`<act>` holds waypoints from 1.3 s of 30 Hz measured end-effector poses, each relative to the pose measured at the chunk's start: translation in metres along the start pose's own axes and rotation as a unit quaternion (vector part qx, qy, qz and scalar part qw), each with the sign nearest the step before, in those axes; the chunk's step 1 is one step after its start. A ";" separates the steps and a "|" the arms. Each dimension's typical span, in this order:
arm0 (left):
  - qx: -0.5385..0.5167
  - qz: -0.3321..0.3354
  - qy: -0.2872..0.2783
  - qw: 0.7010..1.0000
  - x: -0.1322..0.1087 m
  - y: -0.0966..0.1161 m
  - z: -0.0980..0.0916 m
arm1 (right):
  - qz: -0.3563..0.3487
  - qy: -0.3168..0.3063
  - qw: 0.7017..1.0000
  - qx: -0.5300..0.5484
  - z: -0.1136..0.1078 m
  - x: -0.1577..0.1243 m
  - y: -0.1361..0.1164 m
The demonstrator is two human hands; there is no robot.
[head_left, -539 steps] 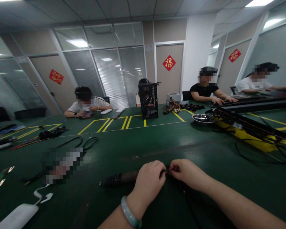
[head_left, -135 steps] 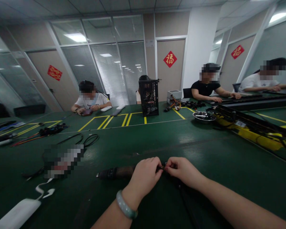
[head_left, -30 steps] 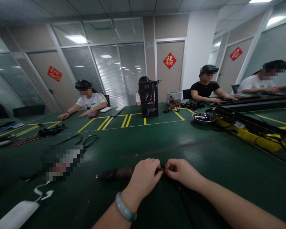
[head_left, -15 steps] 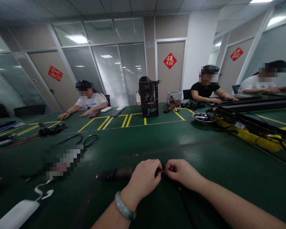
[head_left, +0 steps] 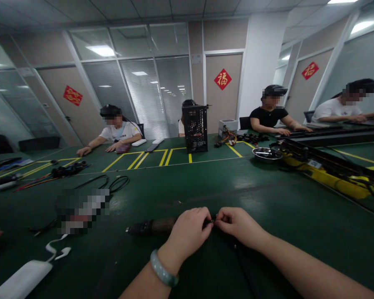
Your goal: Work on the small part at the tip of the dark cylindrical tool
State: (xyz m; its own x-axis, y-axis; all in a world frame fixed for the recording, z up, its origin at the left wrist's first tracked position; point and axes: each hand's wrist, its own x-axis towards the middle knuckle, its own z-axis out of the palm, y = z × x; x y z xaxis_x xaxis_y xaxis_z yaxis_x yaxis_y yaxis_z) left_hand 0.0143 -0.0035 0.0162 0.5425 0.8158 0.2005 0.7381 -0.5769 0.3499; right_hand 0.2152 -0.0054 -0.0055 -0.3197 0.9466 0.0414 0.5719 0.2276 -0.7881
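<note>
My left hand [head_left: 188,232] is closed around the right end of a dark cylindrical tool [head_left: 151,226] that lies on the green table [head_left: 205,187]. A pale green bangle sits on that wrist. My right hand [head_left: 238,224] pinches a small dark part just right of the left hand's fingertips; the two hands meet there. What the fingers hold is too small and dark to name. A black cable [head_left: 243,265] runs from under my right hand toward me.
A white box with a looped white cable [head_left: 25,276] lies at the near left. Black cables [head_left: 112,182] and coloured wire bundles [head_left: 59,172] sit further left. A black mesh case [head_left: 195,128], a metal bowl [head_left: 266,153] and a yellow-and-black rail [head_left: 330,170] stand beyond. Several people sit around the table.
Hardly anything has moved; both hands stay pinched together at the tool's end. A fingertip of someone else shows at the left edge.
</note>
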 end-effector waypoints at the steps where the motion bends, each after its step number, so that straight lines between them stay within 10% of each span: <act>1: 0.001 -0.001 -0.001 1.000 0.000 0.000 0.000 | 0.002 0.000 1.000 0.001 0.000 0.000 -0.001; 39: -0.017 0.011 0.010 1.000 0.000 -0.004 0.004 | -0.016 0.000 0.999 -0.030 -0.001 0.000 -0.001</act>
State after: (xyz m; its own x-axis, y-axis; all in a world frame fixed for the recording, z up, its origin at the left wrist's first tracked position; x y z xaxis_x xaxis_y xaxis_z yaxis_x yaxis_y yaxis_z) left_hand 0.0129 -0.0013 0.0110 0.5500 0.8038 0.2267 0.7121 -0.5931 0.3757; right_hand 0.2158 -0.0052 -0.0043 -0.3390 0.9385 0.0652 0.6058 0.2708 -0.7481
